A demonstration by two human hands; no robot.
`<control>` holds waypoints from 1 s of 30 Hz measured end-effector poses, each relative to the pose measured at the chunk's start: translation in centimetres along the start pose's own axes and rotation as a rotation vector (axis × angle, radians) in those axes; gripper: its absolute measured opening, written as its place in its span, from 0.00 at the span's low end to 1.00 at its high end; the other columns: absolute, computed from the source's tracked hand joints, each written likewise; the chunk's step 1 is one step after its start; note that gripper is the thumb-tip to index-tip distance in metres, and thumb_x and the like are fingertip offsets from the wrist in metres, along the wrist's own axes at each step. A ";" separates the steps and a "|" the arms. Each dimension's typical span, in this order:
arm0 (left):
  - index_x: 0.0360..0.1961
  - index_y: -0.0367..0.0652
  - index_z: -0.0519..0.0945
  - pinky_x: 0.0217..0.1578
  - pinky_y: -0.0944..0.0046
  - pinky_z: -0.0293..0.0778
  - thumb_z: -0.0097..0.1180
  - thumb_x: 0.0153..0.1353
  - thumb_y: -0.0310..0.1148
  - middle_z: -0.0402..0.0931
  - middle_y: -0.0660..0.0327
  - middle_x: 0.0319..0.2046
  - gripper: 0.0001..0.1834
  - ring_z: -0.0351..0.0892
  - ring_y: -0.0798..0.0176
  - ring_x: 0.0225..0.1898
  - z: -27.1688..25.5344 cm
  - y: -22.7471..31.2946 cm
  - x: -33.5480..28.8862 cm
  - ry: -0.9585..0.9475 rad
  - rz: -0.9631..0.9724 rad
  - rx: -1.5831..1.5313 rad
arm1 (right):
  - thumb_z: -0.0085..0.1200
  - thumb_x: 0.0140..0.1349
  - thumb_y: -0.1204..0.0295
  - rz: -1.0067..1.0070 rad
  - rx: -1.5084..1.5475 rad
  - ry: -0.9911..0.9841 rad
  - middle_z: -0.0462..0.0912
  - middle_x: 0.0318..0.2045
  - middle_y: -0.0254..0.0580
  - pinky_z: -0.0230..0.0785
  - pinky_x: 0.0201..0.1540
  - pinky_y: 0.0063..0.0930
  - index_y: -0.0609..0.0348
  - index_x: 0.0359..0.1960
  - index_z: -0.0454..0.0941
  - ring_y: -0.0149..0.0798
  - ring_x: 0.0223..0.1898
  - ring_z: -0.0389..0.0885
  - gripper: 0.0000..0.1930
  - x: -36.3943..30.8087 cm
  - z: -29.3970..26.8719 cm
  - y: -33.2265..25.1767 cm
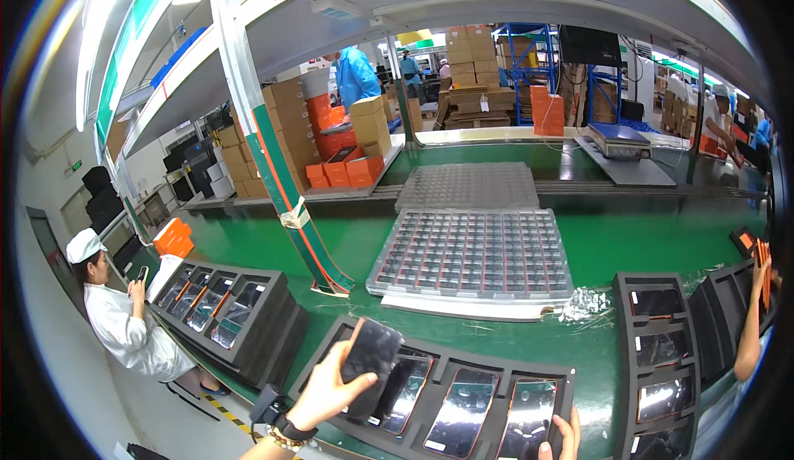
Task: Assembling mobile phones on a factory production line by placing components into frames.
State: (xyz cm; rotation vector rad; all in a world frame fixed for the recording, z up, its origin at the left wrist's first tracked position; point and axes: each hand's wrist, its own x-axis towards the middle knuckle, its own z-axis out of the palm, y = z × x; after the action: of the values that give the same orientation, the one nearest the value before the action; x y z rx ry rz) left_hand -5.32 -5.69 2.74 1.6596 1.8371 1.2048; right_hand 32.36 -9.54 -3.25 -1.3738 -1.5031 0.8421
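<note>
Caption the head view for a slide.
Left hand holds a phone over a dark foam tray of phones on a green workbench, right hand at the tray's right end.

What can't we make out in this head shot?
Head view:
Left hand: some fingers, hidden behind the held phone.
Right hand: wrist, cut off by the lower edge.
Near foam tray: left part, partly covered by left hand and held phone.
Pieces in the clear tray: too small to identify.
</note>
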 end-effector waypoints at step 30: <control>0.32 0.40 0.82 0.24 0.71 0.67 0.59 0.65 0.57 0.74 0.70 0.24 0.26 0.71 0.75 0.23 2.8 -2.7 3.0 -0.816 -0.748 -0.074 | 0.52 0.66 0.74 -0.113 0.195 0.128 0.78 0.55 0.49 0.53 0.70 0.42 0.62 0.44 0.78 0.51 0.62 0.70 0.08 1.1 -0.1 0.6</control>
State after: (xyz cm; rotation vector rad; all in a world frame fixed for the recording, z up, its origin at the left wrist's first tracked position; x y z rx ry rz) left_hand -5.47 -1.73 -0.20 1.0005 1.5745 0.2103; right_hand 32.71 -8.35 -3.60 -1.1665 -1.3504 0.7922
